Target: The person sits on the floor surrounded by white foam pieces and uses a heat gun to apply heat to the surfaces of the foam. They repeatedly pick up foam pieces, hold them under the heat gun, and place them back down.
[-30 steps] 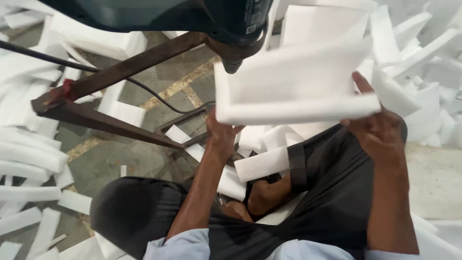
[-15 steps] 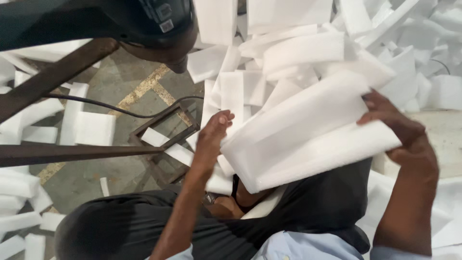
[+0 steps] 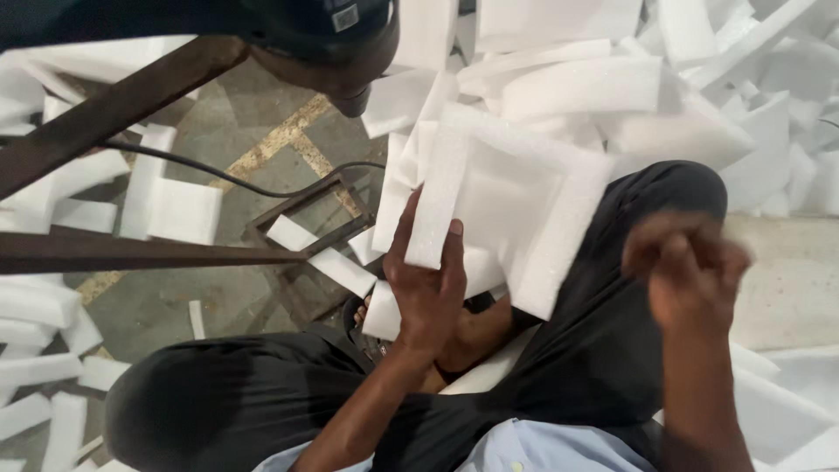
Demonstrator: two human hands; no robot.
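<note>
Rusty metal frame [image 3: 114, 249] ran across at 9 o'clock, black cable [image 3: 218, 179] on the floor behind it. Left hand [image 3: 428, 288] gripped the white foam tray piece [image 3: 507, 205] by its near-left edge, thumb over the rim; foam sat approx centre, over the lap. Right hand [image 3: 686, 271] at 3 o'clock was blurred, off the foam, fingers curled, grip can't tell. Foam offcuts [image 3: 612, 79] piled at 1 o'clock.
</note>
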